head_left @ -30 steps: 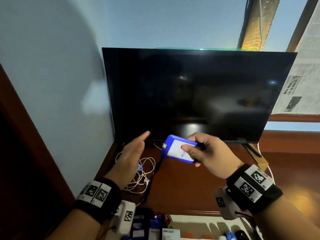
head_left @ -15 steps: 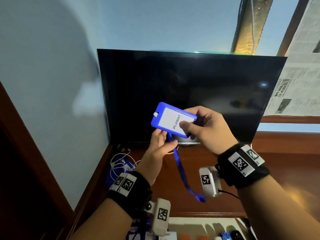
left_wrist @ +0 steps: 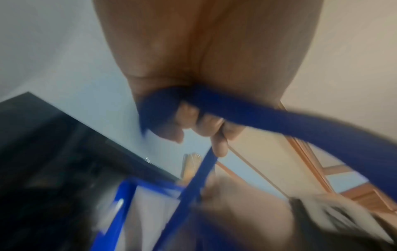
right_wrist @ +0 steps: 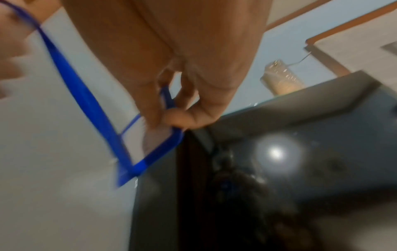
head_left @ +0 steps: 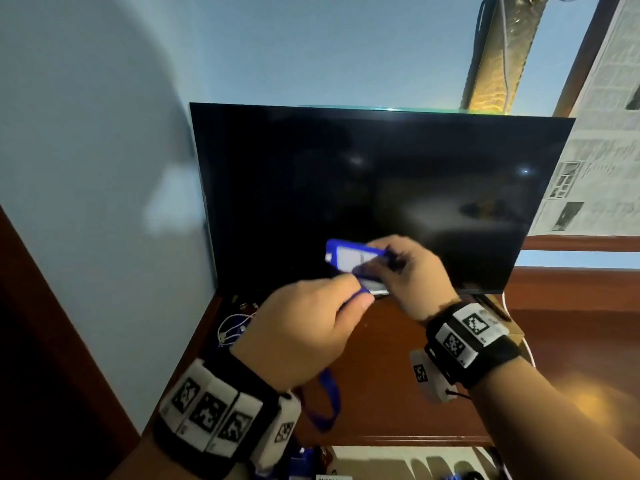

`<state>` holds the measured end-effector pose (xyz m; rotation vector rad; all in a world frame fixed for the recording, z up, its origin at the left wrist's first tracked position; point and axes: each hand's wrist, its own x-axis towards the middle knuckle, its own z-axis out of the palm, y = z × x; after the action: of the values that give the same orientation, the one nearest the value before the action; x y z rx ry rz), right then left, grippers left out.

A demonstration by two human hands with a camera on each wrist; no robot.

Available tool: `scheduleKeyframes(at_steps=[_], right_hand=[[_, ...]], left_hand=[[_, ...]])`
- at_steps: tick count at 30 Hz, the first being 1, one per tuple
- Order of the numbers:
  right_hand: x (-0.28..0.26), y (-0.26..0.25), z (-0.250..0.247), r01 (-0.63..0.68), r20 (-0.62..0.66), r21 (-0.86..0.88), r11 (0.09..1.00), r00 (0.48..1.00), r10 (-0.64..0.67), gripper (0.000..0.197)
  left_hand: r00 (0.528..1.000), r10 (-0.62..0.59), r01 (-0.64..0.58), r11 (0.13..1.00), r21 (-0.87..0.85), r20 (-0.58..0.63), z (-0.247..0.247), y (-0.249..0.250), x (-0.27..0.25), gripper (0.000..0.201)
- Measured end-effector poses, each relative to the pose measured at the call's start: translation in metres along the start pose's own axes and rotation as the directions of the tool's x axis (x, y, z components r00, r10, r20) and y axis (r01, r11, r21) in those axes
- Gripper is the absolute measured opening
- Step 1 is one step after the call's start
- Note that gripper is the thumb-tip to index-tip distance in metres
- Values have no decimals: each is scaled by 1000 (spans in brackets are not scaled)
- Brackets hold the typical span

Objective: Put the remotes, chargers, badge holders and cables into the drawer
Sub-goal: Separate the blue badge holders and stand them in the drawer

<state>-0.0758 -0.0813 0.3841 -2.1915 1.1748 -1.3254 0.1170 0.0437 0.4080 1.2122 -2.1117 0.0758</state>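
Note:
A blue badge holder (head_left: 349, 256) with a white card is held up in front of the dark TV, pinched at its right end by my right hand (head_left: 398, 268). In the right wrist view the thumb and fingers clamp the holder's blue frame (right_wrist: 159, 149). Its blue lanyard (head_left: 327, 400) runs down through my left hand (head_left: 311, 327), which grips the strap in a fist; the left wrist view shows the lanyard (left_wrist: 247, 110) wrapped across curled fingers. A loop of strap hangs below the left wrist. White cables (head_left: 232, 329) lie on the wooden stand at the left.
A black TV (head_left: 374, 195) stands on the brown wooden stand (head_left: 398, 403), against a pale blue wall. The open drawer (head_left: 398, 462) shows at the bottom edge with several items in it. A white cable (head_left: 526, 348) runs at the stand's right.
The badge holder has dropped lower and tilted flatter. My left hand went from reaching open, to taking the lanyard under the holder, to gripping it in a fist nearer me.

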Motion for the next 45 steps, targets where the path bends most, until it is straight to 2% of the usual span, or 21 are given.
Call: scheduleKeyframes(at_steps=[3,4,6,10,12,15,17,20,21,23,25,27,28,29,32,33,35,37,40,43,45], right_hand=[[-24,0,13,17,322,49,999,946,-32,22],[-32,-3,15,4,391,90,996,920,-39,21],[-43,-10,13,14,413,162,987,907,-80,18],[-44,-21,-1,22,252,341,940,961,-114,18],[-39,-25,-9,18,142,424,905,986,-87,16],[-27,-27,-14,4,-31,465,886,999,12,14],[-20,-21,-13,-24,-121,412,911,989,81,14],[-15,-1,-6,-61,-172,95,994,982,77,14],[-17,5,-1,-61,-121,0,998,991,61,14],[-28,14,9,-7,110,-114,994,994,20,16],[-45,14,18,114,411,-128,985,910,-52,16],[-62,9,24,175,589,-80,981,802,-95,17],[-66,7,26,157,605,-42,987,790,-100,17],[-70,4,28,115,588,17,993,802,-103,18],[-75,2,33,-81,470,244,966,881,-45,17],[-78,2,36,-137,437,301,944,899,-9,16],[-86,5,47,-208,359,390,897,932,60,15],[-94,10,60,-270,283,438,857,947,153,19],[-107,15,84,-369,243,406,836,925,291,22],[-121,16,102,-428,210,292,855,901,380,23],[-130,19,112,-492,239,259,831,866,439,25]], left_hand=[[998,-48,51,995,80,-31,-14,-25,28,34],[996,-82,84,994,72,-30,-16,-37,34,32],[984,-178,177,984,32,1,-13,-65,42,29],[929,-337,353,932,-87,153,10,-109,31,27],[911,-361,396,902,-172,201,24,-110,16,36],[916,-327,378,897,-230,233,46,-94,-9,41],[922,-309,370,880,-299,232,53,-75,-24,42],[940,-267,332,860,-387,211,52,-51,-39,33],[952,-238,297,873,-386,192,48,-45,-41,30],[980,-158,190,927,-323,122,40,-43,-38,29],[992,-111,119,975,-186,56,31,-49,-29,31],[987,-146,151,986,-76,73,24,-61,-19,28],[974,-194,203,977,-65,118,22,-68,-15,25],[949,-254,273,958,-85,186,20,-74,-16,22],[831,-393,509,823,-252,395,23,-89,-27,13],[807,-412,548,791,-273,424,25,-91,-32,21],[767,-460,618,717,-323,447,33,-90,-46,28],[731,-498,680,584,-443,467,45,-86,-62,14],[702,-580,699,455,-551,412,71,-80,-86,14],[617,-703,714,311,-628,353,87,-75,-107,22],[554,-751,737,243,-630,358,95,-70,-119,22]])
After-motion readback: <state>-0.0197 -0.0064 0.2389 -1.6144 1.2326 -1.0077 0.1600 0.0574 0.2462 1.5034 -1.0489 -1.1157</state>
